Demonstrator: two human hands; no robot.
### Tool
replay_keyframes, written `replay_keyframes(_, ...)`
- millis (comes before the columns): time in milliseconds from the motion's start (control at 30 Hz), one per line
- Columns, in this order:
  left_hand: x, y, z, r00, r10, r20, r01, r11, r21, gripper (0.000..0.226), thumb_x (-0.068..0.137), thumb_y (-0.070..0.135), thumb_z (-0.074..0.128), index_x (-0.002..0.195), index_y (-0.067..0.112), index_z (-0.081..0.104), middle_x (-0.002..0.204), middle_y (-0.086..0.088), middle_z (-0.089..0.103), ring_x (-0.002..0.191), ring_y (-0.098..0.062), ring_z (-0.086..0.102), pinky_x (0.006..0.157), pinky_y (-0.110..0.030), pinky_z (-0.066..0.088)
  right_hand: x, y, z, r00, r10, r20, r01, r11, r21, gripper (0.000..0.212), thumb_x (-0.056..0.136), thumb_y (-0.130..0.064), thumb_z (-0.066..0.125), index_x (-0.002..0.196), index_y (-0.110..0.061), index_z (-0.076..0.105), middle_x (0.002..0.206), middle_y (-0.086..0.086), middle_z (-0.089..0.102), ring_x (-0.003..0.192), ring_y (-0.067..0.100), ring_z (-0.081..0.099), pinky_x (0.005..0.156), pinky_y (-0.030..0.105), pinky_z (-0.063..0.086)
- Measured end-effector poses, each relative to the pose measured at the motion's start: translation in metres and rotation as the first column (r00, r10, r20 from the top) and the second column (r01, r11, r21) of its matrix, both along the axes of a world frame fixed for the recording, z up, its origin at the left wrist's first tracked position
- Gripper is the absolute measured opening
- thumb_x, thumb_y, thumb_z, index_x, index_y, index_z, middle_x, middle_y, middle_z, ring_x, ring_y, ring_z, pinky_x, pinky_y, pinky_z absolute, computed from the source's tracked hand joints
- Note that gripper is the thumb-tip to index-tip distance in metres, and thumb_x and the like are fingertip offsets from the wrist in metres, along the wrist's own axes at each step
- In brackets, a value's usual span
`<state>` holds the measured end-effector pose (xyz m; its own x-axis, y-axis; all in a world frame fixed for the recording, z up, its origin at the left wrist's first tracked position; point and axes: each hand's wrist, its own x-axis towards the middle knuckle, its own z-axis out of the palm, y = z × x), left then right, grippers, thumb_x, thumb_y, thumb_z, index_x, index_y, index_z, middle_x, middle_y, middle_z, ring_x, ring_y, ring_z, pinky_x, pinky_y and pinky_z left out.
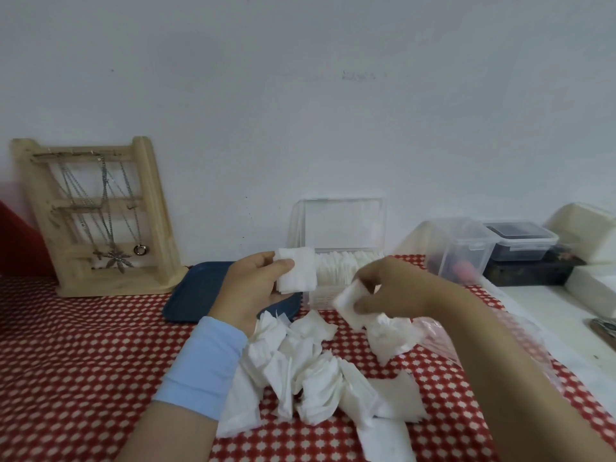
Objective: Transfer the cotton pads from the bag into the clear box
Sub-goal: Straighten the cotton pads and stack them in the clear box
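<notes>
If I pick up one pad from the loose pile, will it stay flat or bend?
Probably it bends: pads in the loose pile lie curled and creased. Likely very light: the left hand holds a stack with a thumb pinch.

Qty: left hand [256,285] + right hand [396,288] = 2; clear box [343,225] x1; blue tray [196,295] x1; wooden rack [100,218] x1; lidded tubs [463,248] x2; cotton pads [310,365]: pile, count n/a.
</notes>
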<state>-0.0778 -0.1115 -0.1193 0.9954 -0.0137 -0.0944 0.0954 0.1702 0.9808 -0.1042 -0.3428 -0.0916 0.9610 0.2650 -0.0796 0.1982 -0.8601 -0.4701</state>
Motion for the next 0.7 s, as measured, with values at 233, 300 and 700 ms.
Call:
replay_keyframes(233, -0.009, -0.012, 0.002, 0.996, -0.078, 0.039, 0.075, 0.994, 0.081, 0.021, 0.094, 0.013, 0.069, 0.114, 0.008, 0.074, 0.103, -0.008, 0.079, 0.096, -0.022, 0.076, 0.076, -0.034, 0.062, -0.011, 0.029, 0.01, 0.995, -0.084, -0.057, 0.101, 0.75, 0.654, 0.009, 0.095, -0.019, 0.069, 0.098, -0.014, 0.076, 0.062, -0.001, 0.067, 0.047, 0.008, 0.051, 0.045, 0.018, 0.036)
replay_keyframes(300, -0.012, -0.016, 0.003, 0.994, -0.104, 0.029, 0.102, 0.993, 0.053, 0.02, 0.097, 0.014, 0.066, 0.113, 0.007, 0.074, 0.102, -0.009, 0.079, 0.095, -0.024, 0.076, 0.076, -0.035, 0.062, -0.009, 0.036, 0.004, 0.988, -0.147, -0.054, 0.147, 0.75, 0.645, 0.008, 0.092, -0.019, 0.073, 0.095, -0.014, 0.077, 0.07, 0.011, 0.071, 0.046, 0.011, 0.052, 0.043, 0.018, 0.037)
replay_keyframes(700, -0.018, -0.021, 0.007, 0.987, -0.157, 0.022, 0.157, 0.987, -0.012, 0.022, 0.101, 0.016, 0.059, 0.116, 0.006, 0.072, 0.102, -0.011, 0.079, 0.093, -0.024, 0.077, 0.069, -0.029, 0.062, -0.005, 0.039, 0.002, 0.953, -0.284, -0.107, 0.281, 0.688, 0.669, 0.014, 0.081, -0.02, 0.083, 0.083, -0.007, 0.077, 0.057, -0.005, 0.065, 0.039, 0.008, 0.043, 0.041, 0.019, 0.037)
